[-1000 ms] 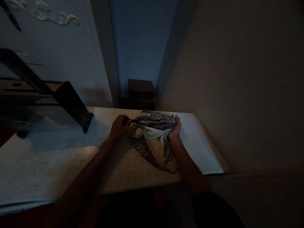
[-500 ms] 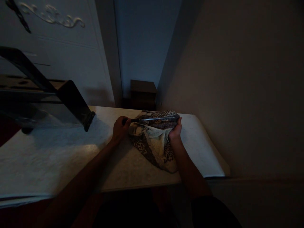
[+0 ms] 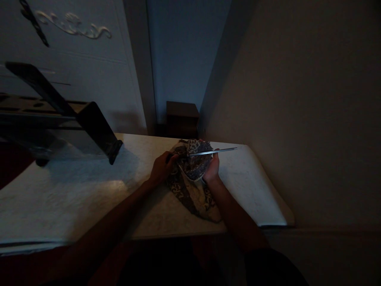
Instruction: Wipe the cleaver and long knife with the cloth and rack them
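My left hand (image 3: 162, 169) is closed around the dark handle of a knife (image 3: 204, 152). The knife points right, and its blade shows only as a thin bright strip, its tip clear of the cloth. A brown and cream patterned cloth (image 3: 193, 192) lies bunched on the white surface beneath it. My right hand (image 3: 212, 169) grips the upper, darker folds of this cloth from the right, close to the blade. The cloth covers part of the right fingers, and the dim light hides detail around the handle.
A black-framed knife block (image 3: 95, 127) with slots in its top stands at left on the white tabletop (image 3: 89, 198). A wall (image 3: 312, 119) rises close on the right. Beyond the far edge are a white door (image 3: 89, 79) and a brown box-like piece (image 3: 182, 109).
My right hand has slid left along the blade with the cloth, leaving the tip bare. The dark cloth folds are more bunched. My left hand with the knife has shifted slightly right.
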The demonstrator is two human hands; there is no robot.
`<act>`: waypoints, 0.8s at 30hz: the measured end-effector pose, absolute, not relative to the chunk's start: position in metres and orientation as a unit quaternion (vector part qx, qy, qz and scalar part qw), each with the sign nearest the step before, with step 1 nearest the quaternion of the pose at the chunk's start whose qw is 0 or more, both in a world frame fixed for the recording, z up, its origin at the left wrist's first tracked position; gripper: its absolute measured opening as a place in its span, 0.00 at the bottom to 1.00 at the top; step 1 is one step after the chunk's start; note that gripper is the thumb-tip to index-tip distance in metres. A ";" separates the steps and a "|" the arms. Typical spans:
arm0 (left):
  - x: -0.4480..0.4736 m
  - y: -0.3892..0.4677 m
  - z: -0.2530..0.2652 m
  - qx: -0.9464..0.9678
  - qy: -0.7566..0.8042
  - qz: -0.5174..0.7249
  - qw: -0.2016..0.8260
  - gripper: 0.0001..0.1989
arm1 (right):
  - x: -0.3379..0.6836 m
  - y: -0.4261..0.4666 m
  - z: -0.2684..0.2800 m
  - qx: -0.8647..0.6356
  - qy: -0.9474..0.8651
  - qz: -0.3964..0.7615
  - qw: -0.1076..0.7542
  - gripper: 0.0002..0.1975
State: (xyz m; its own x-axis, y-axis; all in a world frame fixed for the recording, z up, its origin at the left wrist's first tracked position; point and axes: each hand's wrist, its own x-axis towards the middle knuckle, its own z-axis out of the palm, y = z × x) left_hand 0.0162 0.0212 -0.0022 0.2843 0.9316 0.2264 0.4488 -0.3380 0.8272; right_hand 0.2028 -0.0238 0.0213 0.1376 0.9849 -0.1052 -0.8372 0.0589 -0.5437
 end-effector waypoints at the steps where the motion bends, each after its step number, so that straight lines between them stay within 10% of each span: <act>1: 0.016 0.022 -0.003 0.745 0.463 0.357 0.320 0.20 | 0.202 -0.024 0.022 -0.242 -0.153 0.642 0.711 0.25; 24: 0.022 0.022 -0.009 0.708 0.405 0.429 0.387 0.11 | 0.187 -0.016 0.007 -0.326 -0.141 0.735 0.577 0.13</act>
State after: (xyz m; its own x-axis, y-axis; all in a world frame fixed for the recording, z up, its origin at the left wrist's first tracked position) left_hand 0.0218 0.0218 -0.0088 0.3026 0.9066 0.2941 0.2411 -0.3714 0.8966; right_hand 0.1875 -0.0164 0.0073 -0.1202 0.9407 -0.3172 -0.7567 -0.2937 -0.5841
